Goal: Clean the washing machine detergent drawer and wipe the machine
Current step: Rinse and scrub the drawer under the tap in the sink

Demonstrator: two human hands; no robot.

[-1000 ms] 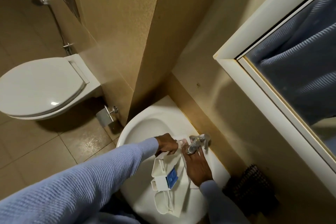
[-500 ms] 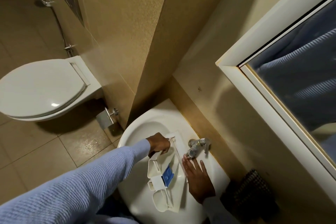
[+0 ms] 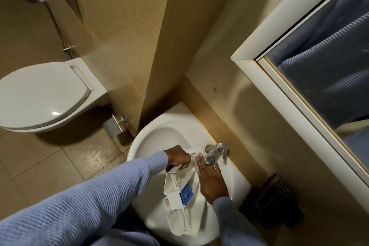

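Note:
The white detergent drawer (image 3: 179, 195), with a blue insert (image 3: 187, 193), lies lengthwise over the white washbasin (image 3: 153, 142). My left hand (image 3: 177, 158) grips the drawer's far end near its front panel. Flat and with fingers spread, my right hand (image 3: 211, 181) rests along the drawer's right side, its fingertips under the chrome tap (image 3: 213, 153). No water stream is visible. The washing machine is not in view.
A closed white toilet (image 3: 44, 94) hangs on the left wall, with a paper holder (image 3: 115, 126) and a spray hose (image 3: 65, 50) beside it. A framed mirror (image 3: 299, 78) is at the right. A dark woven basket (image 3: 273, 201) sits right of the basin.
My right hand drew back from the tap half a second ago and has now moved forward again, fingertips under the spout. The left hand kept hold of the drawer's far end.

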